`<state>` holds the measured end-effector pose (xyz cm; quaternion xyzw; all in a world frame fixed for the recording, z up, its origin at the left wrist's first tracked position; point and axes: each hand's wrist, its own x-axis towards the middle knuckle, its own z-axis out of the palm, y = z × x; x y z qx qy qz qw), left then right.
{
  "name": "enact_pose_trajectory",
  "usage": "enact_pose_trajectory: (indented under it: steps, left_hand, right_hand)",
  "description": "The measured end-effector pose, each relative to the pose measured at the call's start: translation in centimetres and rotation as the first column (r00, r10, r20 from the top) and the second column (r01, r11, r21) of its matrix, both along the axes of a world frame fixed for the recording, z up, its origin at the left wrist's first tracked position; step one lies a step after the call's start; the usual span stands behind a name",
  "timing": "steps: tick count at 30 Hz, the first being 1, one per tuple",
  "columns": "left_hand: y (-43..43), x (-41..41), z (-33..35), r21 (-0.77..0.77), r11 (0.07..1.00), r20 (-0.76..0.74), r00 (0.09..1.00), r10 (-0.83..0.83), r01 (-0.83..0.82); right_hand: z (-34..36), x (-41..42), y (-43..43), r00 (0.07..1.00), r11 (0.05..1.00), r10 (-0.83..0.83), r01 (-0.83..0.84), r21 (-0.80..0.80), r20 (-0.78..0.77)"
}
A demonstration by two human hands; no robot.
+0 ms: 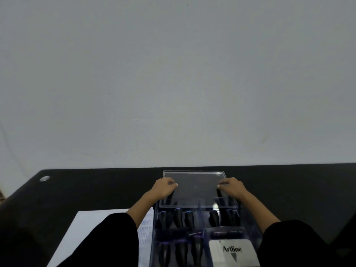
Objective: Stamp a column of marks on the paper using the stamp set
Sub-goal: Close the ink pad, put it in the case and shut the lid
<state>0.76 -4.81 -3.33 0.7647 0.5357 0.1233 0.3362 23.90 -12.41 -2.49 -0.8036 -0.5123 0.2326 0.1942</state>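
Note:
A clear plastic stamp-set box (154,237) stands on the black desk in front of me, with several black-handled stamps (178,217) upright inside and a grey Artline ink pad (232,249) at its near right. Its clear lid (194,186) is held just beyond the box, tilted over the desk. My left hand (163,187) grips the lid's left edge and my right hand (232,187) grips its right edge. A white paper (86,228) lies left of the box, partly hidden by my left sleeve; faint stamped words show along its right side.
The black desk (289,182) reaches back to a plain grey wall. A round silver grommet (44,178) sits near the desk's far left corner. My black sleeves cover the near part of the view.

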Motion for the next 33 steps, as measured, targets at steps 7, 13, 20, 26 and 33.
enact_pose_trajectory:
  steps: [7, 13, 20, 26, 33]
  left_hand:
    - [-0.4, 0.6, 2.9, 0.055, 0.973, 0.233, 0.950, 0.207, -0.226]
    - [-2.0, 0.2, 7.7, 0.148, 0.959, 0.373, 0.912, 0.171, -0.240]
    - [-6.9, -1.8, 10.0, 0.122, 0.972, 0.329, 0.932, 0.152, -0.202]
    - [-12.8, -3.9, 7.7, 0.000, 0.986, 0.248, 0.955, 0.164, -0.169]
    - [-17.0, -4.8, 6.1, -0.022, 0.978, 0.221, 0.953, 0.209, -0.210]
  right_hand:
    - [2.1, -0.4, -0.3, 0.971, 0.960, -0.158, 0.194, 0.204, -0.180]
    - [6.6, -1.0, -1.7, 0.959, 0.883, -0.132, 0.229, 0.411, -0.249]
    - [8.8, -2.8, -7.3, 0.954, 0.906, -0.103, 0.207, 0.369, -0.282]
    - [7.0, -4.8, -13.3, 0.955, 0.949, -0.114, 0.186, 0.255, -0.273]
    - [6.1, -6.2, -16.2, 0.960, 0.966, -0.113, 0.166, 0.197, -0.257]
